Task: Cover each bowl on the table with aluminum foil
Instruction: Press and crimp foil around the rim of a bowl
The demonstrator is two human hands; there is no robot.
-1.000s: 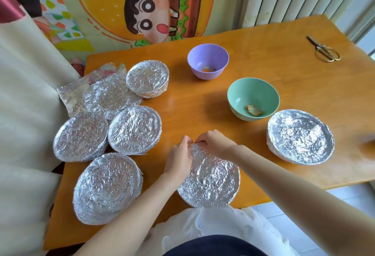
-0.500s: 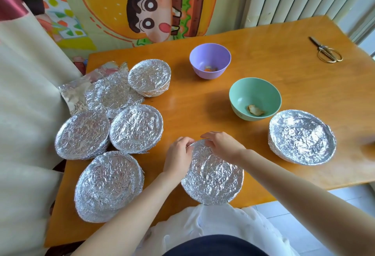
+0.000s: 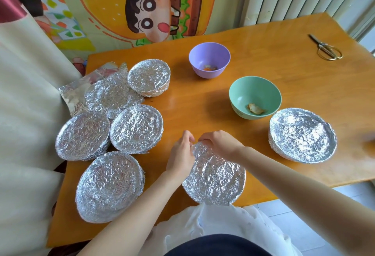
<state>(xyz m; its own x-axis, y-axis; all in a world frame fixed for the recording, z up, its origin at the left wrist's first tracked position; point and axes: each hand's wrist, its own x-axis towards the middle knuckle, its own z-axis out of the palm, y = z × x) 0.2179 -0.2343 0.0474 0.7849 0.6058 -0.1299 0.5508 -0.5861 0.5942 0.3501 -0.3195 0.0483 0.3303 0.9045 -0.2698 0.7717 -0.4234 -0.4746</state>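
Observation:
A foil-covered bowl (image 3: 215,176) sits at the table's near edge. My left hand (image 3: 180,154) and my right hand (image 3: 219,144) both pinch the foil at its far rim, fingertips almost meeting. Two bowls stand uncovered beyond: a green bowl (image 3: 269,89) with a scrap of food inside and a purple bowl (image 3: 209,52) with some orange bits. Several other foil-covered bowls lie on the left, the nearest one (image 3: 110,186) by my left forearm, and one foil-covered bowl (image 3: 302,135) is on the right.
Loose crumpled foil sheets (image 3: 81,91) lie at the table's left edge behind the covered bowls. Scissors (image 3: 326,47) rest at the far right corner. The wooden table (image 3: 263,46) meets a cartoon wall cloth behind and a beige cloth on the left.
The camera moved in slightly. Both hands kept working the foil at the bowl's far rim, and their fingertips have come closer together.

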